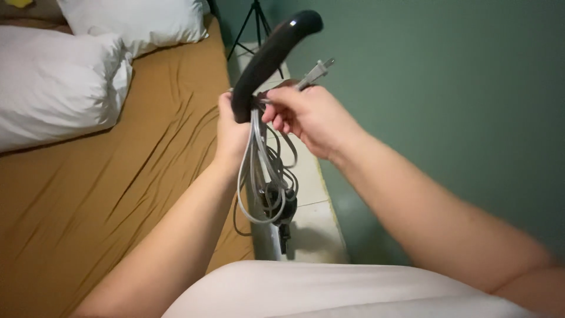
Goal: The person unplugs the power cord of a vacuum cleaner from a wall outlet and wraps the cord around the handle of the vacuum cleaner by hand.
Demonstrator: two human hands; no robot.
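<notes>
While gripped low by left hand (231, 131), black handle (272, 54), plug (316, 72) above right hand (311, 116).

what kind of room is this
Most likely a bedroom: a bed with a mustard-brown sheet, two white pillows at its head, and a green wall alongside a narrow tiled floor strip.

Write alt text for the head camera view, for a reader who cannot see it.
A person's left hand grips a curved black handle while the right hand holds the grey power cord near its plug, loops dangling. A bed with a tan sheet and white pillows lies left, a green wall right.
</notes>
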